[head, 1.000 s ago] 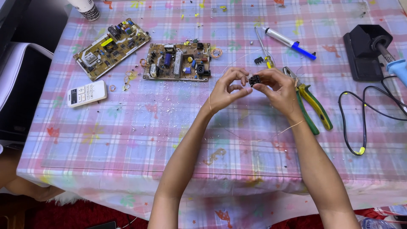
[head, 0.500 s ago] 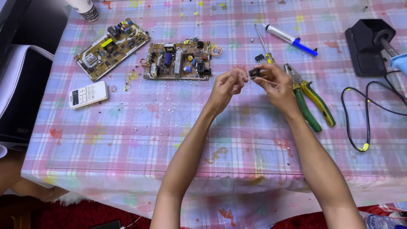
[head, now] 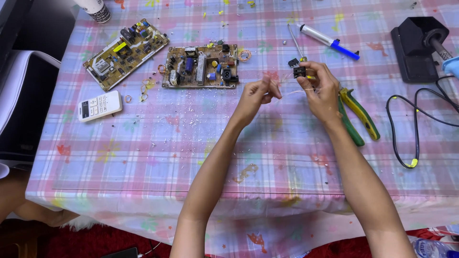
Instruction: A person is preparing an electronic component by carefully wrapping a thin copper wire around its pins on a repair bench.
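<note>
Both hands are now drawing apart where half a second earlier they were meeting fingertip to fingertip. The right hand (head: pixel 321 93) is pinching a small black boxy electronic component (head: pixel 299 71) between thumb and fingertips, holding it up just right of the brown rectangular circuit board (head: pixel 201 67). The left hand (head: pixel 256 95) is closing thumb against forefinger on a thin pale strand of wire (head: pixel 294 92), which is running across to the component, nearer the person than the board's right end. A second small black part (head: pixel 292 62) is lying just beside the held one, and green-and-yellow-handled pliers (head: pixel 356 117) are resting farther right of the board, partly under the right wrist. A greenish second circuit board (head: pixel 126 52) and a white remote control (head: pixel 99 105) are sitting to its left. Judging from the taut-looking strand, a hard pull could be snapping the wire or jerking the component out of the pinch, sending it among the scattered debris on the pink-and-blue plaid tablecloth (head: pixel 143 162).
</note>
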